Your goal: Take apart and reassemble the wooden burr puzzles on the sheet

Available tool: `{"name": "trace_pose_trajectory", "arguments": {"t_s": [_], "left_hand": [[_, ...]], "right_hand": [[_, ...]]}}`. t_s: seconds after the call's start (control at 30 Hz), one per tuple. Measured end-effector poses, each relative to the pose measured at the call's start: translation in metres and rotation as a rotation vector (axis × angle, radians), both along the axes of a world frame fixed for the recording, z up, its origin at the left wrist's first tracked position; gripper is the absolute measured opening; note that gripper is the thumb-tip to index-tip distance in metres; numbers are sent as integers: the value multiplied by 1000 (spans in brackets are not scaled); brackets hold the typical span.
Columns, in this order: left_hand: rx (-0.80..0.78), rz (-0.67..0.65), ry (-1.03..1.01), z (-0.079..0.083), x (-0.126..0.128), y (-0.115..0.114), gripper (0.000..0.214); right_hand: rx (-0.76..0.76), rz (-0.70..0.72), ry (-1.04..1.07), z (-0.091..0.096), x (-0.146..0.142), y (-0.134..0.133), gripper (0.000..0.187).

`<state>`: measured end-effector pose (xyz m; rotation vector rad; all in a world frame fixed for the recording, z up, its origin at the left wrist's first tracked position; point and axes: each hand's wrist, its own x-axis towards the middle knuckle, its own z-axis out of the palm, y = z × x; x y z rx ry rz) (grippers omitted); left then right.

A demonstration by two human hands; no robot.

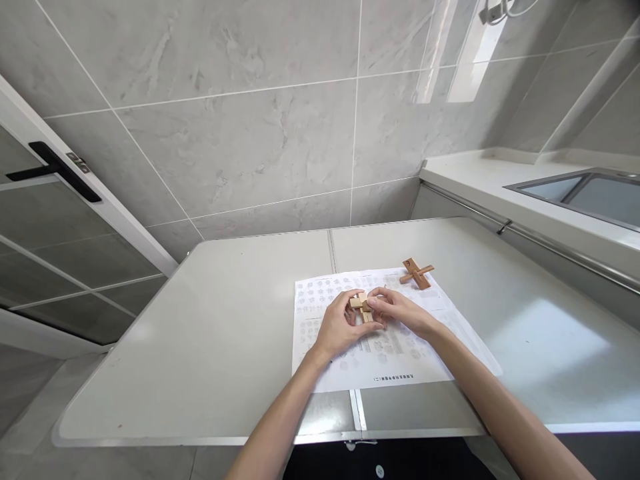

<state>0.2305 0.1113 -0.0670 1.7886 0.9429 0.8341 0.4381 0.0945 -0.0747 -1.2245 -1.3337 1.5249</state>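
Note:
A light wooden interlocking puzzle point(364, 305) made of crossed blocks is held between my two hands above the printed sheet. My left hand point(343, 325) grips it from the left and below, thumb along the near end and fingers at the far end. The fingers of my right hand point(393, 309) press on its right side. Part of the puzzle is hidden behind my fingers. Beyond my right hand, a darker brown wooden cross-shaped piece point(417, 273) with a mark on one face lies at the far right corner of the sheet.
The white sheet point(325, 373) carries rows of small printed diagrams and lies on a pale folding table point(200, 347) with a centre seam. A tiled wall point(240, 147) rises behind. On the right stands a counter with a sink point(585, 190), on the left a door with a black handle point(65, 170).

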Motion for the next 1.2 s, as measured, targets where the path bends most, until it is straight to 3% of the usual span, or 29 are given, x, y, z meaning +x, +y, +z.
{"name": "trace_pose_trajectory", "arguments": {"t_s": [0.2, 0.6, 0.77, 0.97, 1.2], "left_hand": [[59, -4, 11, -3, 1, -1, 73], [-100, 38, -85, 5, 2, -5, 71], [-177, 78, -191, 4, 3, -5, 67], [-223, 32, -232, 2, 2, -4, 68], [-210, 9, -249, 1, 2, -4, 67]], "right_hand": [[8, 24, -18, 7, -4, -3, 48], [85, 17, -90, 7, -6, -3, 51], [196, -30, -170, 6, -12, -3, 46], [307, -104, -273, 1, -13, -3, 46], [357, -120, -353, -2, -13, -3, 56]]}}
